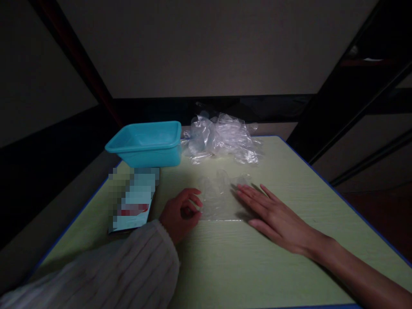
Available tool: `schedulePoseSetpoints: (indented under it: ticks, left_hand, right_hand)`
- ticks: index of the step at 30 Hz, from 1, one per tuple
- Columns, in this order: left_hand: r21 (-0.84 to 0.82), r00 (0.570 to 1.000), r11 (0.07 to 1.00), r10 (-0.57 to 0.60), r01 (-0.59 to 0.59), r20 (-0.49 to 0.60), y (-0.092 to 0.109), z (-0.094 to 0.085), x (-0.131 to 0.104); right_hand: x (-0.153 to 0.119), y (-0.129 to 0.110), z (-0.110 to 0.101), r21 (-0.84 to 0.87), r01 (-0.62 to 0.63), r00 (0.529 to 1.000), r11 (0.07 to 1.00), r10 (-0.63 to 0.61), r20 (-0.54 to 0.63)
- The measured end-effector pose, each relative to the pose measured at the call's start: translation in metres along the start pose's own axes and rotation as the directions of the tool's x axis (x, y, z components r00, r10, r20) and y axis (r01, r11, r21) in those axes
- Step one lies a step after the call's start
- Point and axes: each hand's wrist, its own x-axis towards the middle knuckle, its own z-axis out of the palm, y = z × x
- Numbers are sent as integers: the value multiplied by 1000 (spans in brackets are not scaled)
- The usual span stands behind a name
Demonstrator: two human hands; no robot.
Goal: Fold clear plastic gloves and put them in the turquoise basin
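Note:
A clear plastic disposable glove (214, 199) lies spread on the table in front of me, its straight cuff edge facing me. At its left edge is my left hand (182, 212), fingers curved and thumb and fingertips slightly apart; I cannot tell whether the tips touch the film. My right hand (273, 216) is open, palm down, with its fingers stretched over the glove's right side. Behind the glove sits a crumpled heap of clear plastic gloves (225, 137).
A turquoise plastic basket (151, 159) stands at the table's back left corner. A phone-like device (137, 199), its screen blurred out, lies in front of it. The pale green table (225, 266) has a blue edge, with a wall (212, 51) behind.

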Motion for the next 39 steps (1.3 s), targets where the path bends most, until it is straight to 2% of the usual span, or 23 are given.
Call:
schedulePoseSetpoints:
  ticks: [6, 9, 11, 13, 15, 16, 18, 22, 30, 39]
  left_hand:
    - [114, 997, 991, 71, -73, 20, -2, -2, 0]
    - [274, 971, 932, 225, -239, 81, -2, -3, -6]
    - [360, 910, 838, 356, -411, 210, -2, -4, -12]
    - [393, 813, 720, 434, -572, 387, -2, -3, -17]
    - [406, 721, 617, 431, -674, 543, -1, -2, -20]
    - [411, 689, 581, 409, -702, 598, 0, -1, -21]
    - [422, 656, 542, 362, -726, 662, 0, -1, -21]
    - [438, 642, 520, 316, -733, 698, -3, -1, -18]
    - [468, 641, 489, 280, -736, 715, -4, -1, -19]
    - [475, 651, 509, 249, -718, 717, -2, -3, -20]
  right_hand:
    - [1, 11, -1, 16, -112, 988, 994, 113, -104]
    - [2, 9, 0, 19, -113, 990, 993, 114, -79]
    - [3, 5, 0, 10, -79, 996, 997, 80, -35]
    - [3, 0, 0, 0, -18, 1000, 1000, 18, 18]
    - [3, -5, 0, 8, 57, 996, 998, -57, 75]
    - [3, -7, 1, 20, 92, 990, 996, -94, 101]
    - [3, -10, 1, 47, 147, 978, 988, -152, 145]
    - [3, -12, 1, 78, 176, 963, 981, -188, 194]
    - [0, -11, 0, 83, 145, 962, 986, -160, 220]
    - [-15, 7, -6, 82, 109, 972, 991, -123, 201]
